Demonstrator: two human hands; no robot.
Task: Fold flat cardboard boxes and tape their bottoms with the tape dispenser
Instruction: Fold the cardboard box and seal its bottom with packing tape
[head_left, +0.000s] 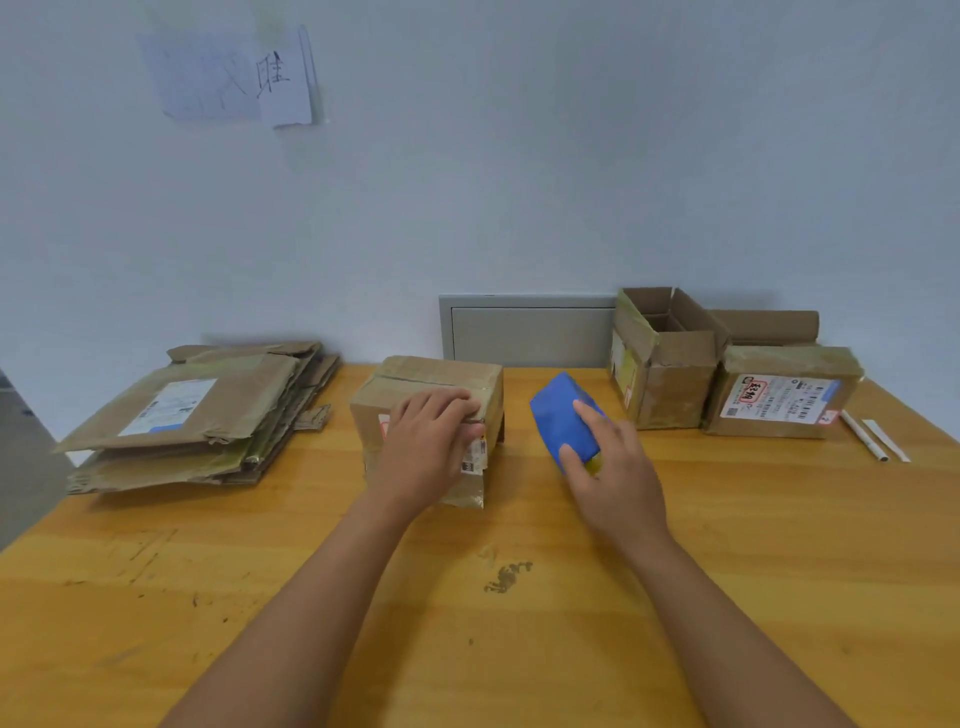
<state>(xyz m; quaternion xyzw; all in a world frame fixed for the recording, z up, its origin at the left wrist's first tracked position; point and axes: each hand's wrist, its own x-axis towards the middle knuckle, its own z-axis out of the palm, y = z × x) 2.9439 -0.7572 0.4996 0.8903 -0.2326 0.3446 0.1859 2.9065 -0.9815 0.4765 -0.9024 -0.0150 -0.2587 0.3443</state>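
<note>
A folded brown cardboard box (415, 376) stands on the wooden table (467, 623), its closed flaps facing up. My left hand (428, 447) lies over its near top edge, fingers bent onto the flaps and thumb against the front side. To the right, my right hand (613, 467) grips a blue tape dispenser (558, 415), index finger along its top and thumb under its near end. The dispenser is apart from the box, tilted, just above the table. A stack of flat cardboard boxes (197, 410) lies at the left.
Two assembled boxes stand at the back right: an open one (670, 358) and a closed one with a shipping label (784, 395). Two white sticks (872, 441) lie beside them. A grey wall panel (524, 327) sits behind the table.
</note>
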